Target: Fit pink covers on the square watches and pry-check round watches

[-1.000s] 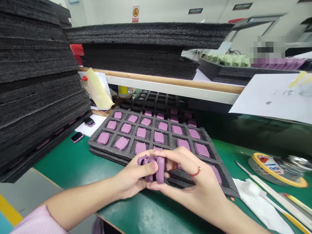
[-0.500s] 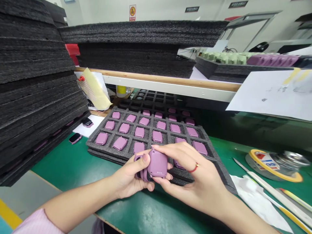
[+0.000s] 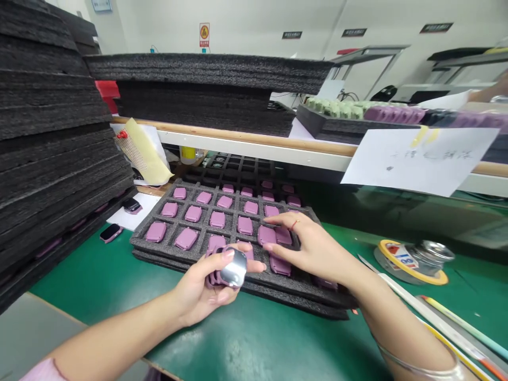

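Observation:
My left hand (image 3: 212,283) is closed around a small stack of purple smartwatch cases, held above the front edge of the black foam tray (image 3: 174,250). The outermost piece in it turns a shiny silver face (image 3: 234,267) toward me. Over the right part of the tray, my right hand (image 3: 307,243) pinches a purple watch case (image 3: 265,235) between thumb and fingers. Beside that case another purple case (image 3: 283,236) lies partly under the fingers. Rows of purple watch cases (image 3: 217,219) sit in the tray's compartments, mostly one to a compartment.
Tall stacks of black foam trays (image 3: 51,137) rise on the left. A shelf (image 3: 254,148) crosses above the tray. Two dark-screened watches (image 3: 111,233) lie at left. A round glass bottle with a metal top (image 3: 413,262) and a long white strip (image 3: 428,312) lie at right.
My right hand has left the stack in my left hand and moved over the tray with a purple watch case. A silver face now shows on the stack. The view has shifted right.

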Demonstrator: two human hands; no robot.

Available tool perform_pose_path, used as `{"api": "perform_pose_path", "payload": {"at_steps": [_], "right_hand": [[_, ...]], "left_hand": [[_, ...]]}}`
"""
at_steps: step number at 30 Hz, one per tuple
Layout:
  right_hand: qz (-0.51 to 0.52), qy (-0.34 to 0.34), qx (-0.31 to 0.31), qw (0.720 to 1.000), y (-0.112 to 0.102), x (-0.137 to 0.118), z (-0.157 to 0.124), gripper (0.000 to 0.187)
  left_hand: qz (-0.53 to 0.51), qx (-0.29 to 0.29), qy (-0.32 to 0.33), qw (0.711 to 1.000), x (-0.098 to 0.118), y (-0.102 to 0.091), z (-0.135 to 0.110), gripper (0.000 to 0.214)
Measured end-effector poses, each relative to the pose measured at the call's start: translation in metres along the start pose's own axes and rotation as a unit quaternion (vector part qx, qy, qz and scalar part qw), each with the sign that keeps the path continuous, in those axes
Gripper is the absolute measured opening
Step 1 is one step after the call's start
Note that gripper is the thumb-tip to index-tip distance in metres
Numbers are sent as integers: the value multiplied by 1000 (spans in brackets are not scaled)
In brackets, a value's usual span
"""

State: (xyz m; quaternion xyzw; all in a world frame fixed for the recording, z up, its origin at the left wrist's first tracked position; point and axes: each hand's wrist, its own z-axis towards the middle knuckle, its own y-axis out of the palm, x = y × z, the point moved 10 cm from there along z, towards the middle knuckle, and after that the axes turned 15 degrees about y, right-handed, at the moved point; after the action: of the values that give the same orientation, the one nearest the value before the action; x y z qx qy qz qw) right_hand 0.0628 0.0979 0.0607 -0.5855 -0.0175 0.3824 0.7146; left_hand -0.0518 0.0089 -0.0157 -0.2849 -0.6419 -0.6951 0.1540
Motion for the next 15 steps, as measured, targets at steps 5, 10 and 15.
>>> {"api": "perform_pose_path", "payload": {"at_steps": [5, 10, 15], "right_hand": [[130, -71, 35, 988, -24, -52, -24, 35], [153, -158, 10, 975, -10, -96, -47, 20], [169, -161, 44, 971, -7, -97, -48, 9]], "left_hand": [[-16, 27, -35, 999, -10, 0, 0, 44], [-27, 15, -35, 999, -14, 1, 2, 46], [-52, 3, -32, 998, -13, 3, 2, 42]]}}
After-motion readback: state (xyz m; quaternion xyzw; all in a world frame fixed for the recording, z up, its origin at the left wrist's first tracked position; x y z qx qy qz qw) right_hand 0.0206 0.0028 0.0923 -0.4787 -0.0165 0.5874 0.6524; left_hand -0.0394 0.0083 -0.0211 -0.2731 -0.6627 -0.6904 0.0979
